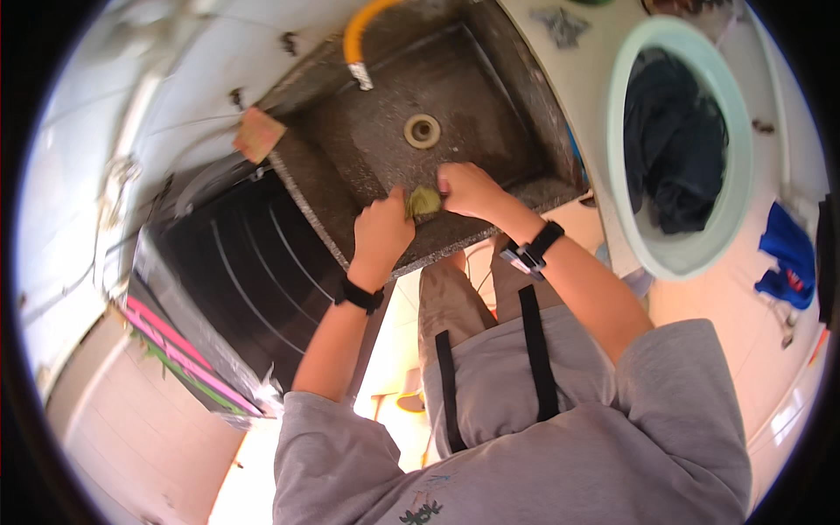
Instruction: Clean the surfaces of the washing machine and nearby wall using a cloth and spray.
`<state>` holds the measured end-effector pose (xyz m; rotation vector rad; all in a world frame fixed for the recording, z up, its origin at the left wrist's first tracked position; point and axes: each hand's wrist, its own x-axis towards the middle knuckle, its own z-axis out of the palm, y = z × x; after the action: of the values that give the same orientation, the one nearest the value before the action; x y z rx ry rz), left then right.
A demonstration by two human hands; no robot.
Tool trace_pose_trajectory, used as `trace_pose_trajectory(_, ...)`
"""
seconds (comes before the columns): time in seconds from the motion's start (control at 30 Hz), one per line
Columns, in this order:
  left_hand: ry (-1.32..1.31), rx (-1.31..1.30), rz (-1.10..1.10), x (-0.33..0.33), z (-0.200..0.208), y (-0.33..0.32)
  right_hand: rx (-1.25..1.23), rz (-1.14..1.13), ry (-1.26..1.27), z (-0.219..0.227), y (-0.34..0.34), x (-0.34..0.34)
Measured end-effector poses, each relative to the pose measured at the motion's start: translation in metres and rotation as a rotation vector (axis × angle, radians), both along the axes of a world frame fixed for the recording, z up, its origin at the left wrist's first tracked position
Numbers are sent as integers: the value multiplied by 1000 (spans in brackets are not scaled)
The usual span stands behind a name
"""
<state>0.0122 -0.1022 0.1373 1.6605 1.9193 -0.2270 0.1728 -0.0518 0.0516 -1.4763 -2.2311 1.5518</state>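
Grey shirt, sink, basin, possibly green cloth

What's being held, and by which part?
A greenish cloth or sponge, held at its left edge by the left hand and its right edge by the right hand.

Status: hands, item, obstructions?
Left hand, right hand on small yellow-green cloth-like piece. Near edge of dark stone sink. Curved orange hose clear of hands.

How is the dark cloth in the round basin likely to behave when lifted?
The dark cloth would probably sag, since it lies in loose folds. Its large heap may feel fairly heavy, though I cannot tell whether it is wet. Rolling seems unlikely: it slumps inside the basin.
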Motion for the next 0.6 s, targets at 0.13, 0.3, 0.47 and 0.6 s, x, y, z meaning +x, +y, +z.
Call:
trace_pose_trajectory(0.13, -93, 127, 388, -16, 41, -59, 347, -200, -144, 47, 5, 31)
trace_pose_trajectory(0.3, -61, 144, 698, -16, 94, -141, 20, -4, 124, 45, 24, 68)
trace_pose_trajectory(0.47, -23, 133, 806, -6, 148, -219, 208, 363, 136, 58, 44, 50)
trace_pose_trajectory(0.6, -70, 221, 1006, 8, 168, -287, 476, 169, -144, 85, 46, 17)
